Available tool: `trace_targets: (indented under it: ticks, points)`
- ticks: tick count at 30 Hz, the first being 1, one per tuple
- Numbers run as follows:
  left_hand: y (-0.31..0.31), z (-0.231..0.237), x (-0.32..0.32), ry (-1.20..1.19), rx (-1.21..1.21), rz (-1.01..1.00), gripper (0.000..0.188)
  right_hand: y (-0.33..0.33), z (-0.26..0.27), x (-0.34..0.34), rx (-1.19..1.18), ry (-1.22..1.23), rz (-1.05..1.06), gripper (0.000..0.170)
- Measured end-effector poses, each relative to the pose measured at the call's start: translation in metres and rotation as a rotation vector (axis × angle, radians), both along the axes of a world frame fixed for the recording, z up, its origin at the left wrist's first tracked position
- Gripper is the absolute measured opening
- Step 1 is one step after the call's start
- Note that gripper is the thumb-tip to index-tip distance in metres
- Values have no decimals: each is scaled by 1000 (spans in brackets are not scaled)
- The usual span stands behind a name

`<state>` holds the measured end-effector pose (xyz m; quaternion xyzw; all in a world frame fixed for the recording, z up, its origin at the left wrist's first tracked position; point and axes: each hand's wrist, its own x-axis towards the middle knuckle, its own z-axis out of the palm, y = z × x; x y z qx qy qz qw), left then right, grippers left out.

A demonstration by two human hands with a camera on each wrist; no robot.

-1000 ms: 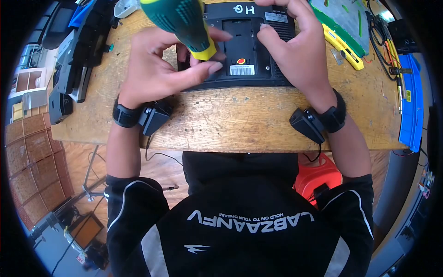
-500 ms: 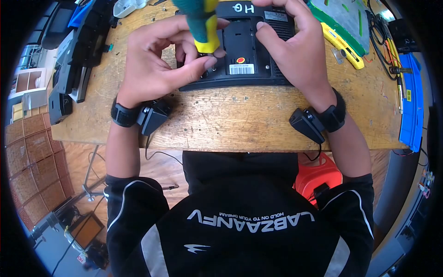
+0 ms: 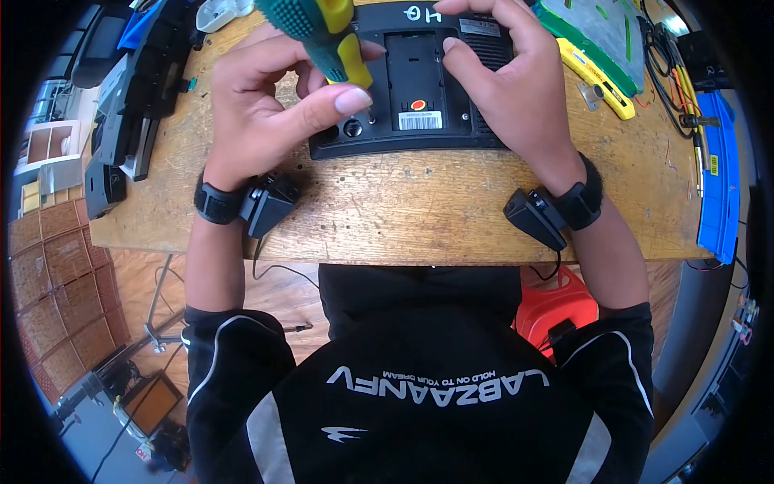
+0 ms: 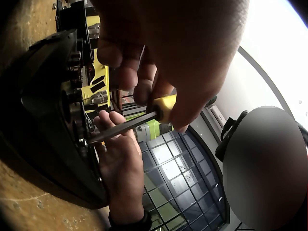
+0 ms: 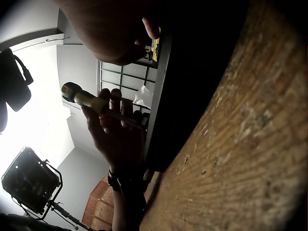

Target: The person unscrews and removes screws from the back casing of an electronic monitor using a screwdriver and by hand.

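A black electronic device (image 3: 458, 101) lies with its panel up on the wooden table, showing a recessed bay, a barcode label (image 3: 420, 120) and hand-drawn white letters. My left hand (image 3: 262, 101) holds a screwdriver (image 3: 350, 60) by its green and yellow handle, between thumb and fingers. In the left wrist view the metal shaft (image 4: 127, 127) slants down, its tip right at a screw spot on the panel. A screw (image 3: 372, 120) shows near the left thumb. My right hand (image 3: 528, 89) rests on the device's right side, thumb on the panel and fingers reaching its far edge.
A yellow utility knife (image 3: 597, 79) and a green-edged tray (image 3: 601, 32) lie at the right. Beyond them are cables and a blue bin (image 3: 717, 177). Black equipment (image 3: 145, 89) stands along the table's left side, with a pale plastic piece (image 3: 219, 12) behind.
The screwdriver handle has tilted to the left, and my left thumb and fingers have shifted their hold. A round hole in the panel's near left corner now shows. My right hand stays in place.
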<state>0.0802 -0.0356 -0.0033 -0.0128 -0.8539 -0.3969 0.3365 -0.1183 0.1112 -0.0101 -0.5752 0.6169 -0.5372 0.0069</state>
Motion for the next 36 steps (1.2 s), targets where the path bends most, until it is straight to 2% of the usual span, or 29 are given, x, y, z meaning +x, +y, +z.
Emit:
trace_targets:
  ticks: [2,5,7,10,15,17,18,19,21,25,28,29,31,32,34,35,36]
  points:
    - [0,0,-1,49,-22,-13,19,-5,-11,-11,-54,-47,92,24]
    - [-2,-3,6,4,-18,25,18,-3,-8,-10,-23,1,55,23]
    - [-9,-14,17,-61,126,107,50,1,2,1,-9,7,26,23]
    - [-9,-12,14,-45,133,20,58,3,5,5,7,12,-2,23]
    - [-5,-12,14,24,263,-33,53,0,1,0,-3,11,6,22]
    - [-11,-12,22,-127,261,100,50,-4,-5,-8,-19,-6,57,22]
    - [-16,-17,13,22,107,40,50,-2,-3,-5,-19,-7,57,22]
    - [-16,-16,14,22,107,40,50,0,1,0,-11,0,35,22]
    - [-20,-12,18,-2,-39,50,52,0,1,0,-3,7,13,22]
    - [-16,-13,25,-52,-10,105,57,0,0,-1,-13,6,42,22]
    - [-3,-10,19,-90,404,113,61,1,3,2,-11,14,20,22]
    - [1,-9,15,-90,404,113,61,1,3,2,-12,11,23,22]
    - [6,-5,8,52,482,-48,32,1,3,3,-11,14,14,22]
    - [5,-5,10,52,483,-48,32,1,3,4,-9,16,5,22]
    - [0,-6,18,-58,476,87,61,1,3,3,-8,24,9,22]
    - [-7,-9,20,-59,476,87,61,1,3,3,-8,32,13,22]
    - [-17,-15,22,-61,258,52,62,1,4,3,-8,32,13,22]
